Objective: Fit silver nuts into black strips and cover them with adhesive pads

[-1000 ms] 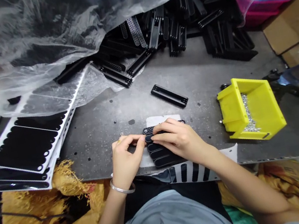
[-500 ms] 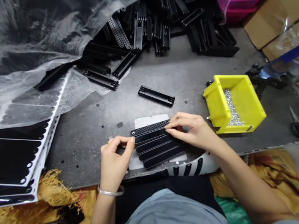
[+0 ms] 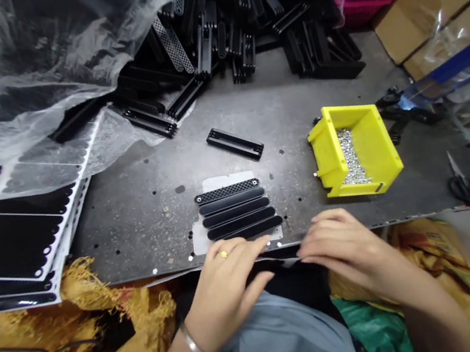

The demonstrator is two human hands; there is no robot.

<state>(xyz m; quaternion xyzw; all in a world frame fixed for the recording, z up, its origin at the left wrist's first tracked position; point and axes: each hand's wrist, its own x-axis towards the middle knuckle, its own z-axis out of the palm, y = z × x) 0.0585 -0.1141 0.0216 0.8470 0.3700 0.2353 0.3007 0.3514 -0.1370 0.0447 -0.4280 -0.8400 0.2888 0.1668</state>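
Note:
Several black strips (image 3: 239, 216) lie side by side on a pale pad (image 3: 202, 239) near the table's front edge. The farthest strip (image 3: 228, 191) has a cross-hatched face with a hole at each end; the others look smooth. My left hand (image 3: 230, 277) is just in front of the nearest strip, fingers stretched out and thumb apart. To its right, my right hand (image 3: 343, 248) is closed at the table edge, fingertips pinched on the edge of a thin pale sheet (image 3: 287, 261). Most of that sheet is hidden below the edge.
A yellow bin (image 3: 379, 144) of small metal parts stands at right, scissors (image 3: 463, 181) beyond it. One black slotted piece (image 3: 235, 143) lies behind the strips. A pile of black parts (image 3: 228, 31) is at the back, sticker sheets (image 3: 14, 239) at left.
Both hands have left the strips and moved down toward me, to the front edge. The smooth strip that both hands were touching now lies beside the cross-hatched one. The view has shifted slightly.

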